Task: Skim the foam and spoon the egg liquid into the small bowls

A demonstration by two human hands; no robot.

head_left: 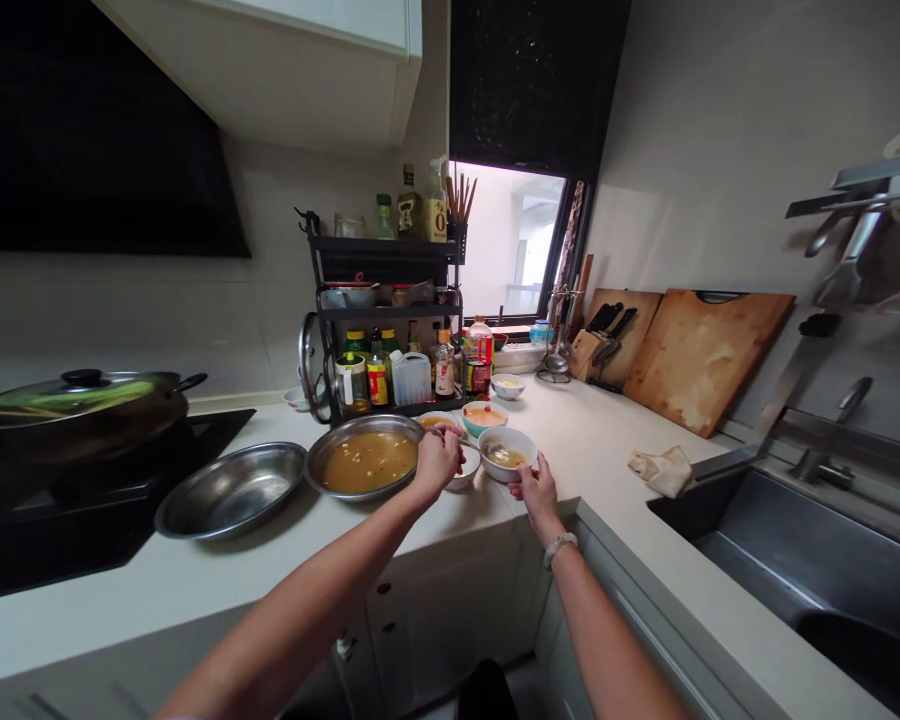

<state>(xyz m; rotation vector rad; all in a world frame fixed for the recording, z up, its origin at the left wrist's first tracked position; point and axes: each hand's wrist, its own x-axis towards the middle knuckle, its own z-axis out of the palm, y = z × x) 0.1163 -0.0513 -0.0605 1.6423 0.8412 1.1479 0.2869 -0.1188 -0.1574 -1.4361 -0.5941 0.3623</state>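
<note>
My right hand (536,492) grips the rim and side of a small white bowl (504,474), which holds some yellowish clear liquid and is slightly tilted. To its left, my left hand (438,462) is closed with the fingers pinched together; whatever is in them is hidden. Just below that hand sits another white bowl (463,474), partly covered by it. Close by on the left stands a wide metal basin (322,485) of brown soup with small pale pieces. Behind my hands are a bowl of orange liquid (484,414) and a bowl of yellowish liquid (429,418).
An empty metal basin (232,492) sits beside the stove, where a lidded pan (82,400) stands. A black rack (390,313) holds bottles and jars. Cutting boards (709,350) and a knife block (591,352) lean by the wall. A cloth (661,470) lies near the sink (787,540).
</note>
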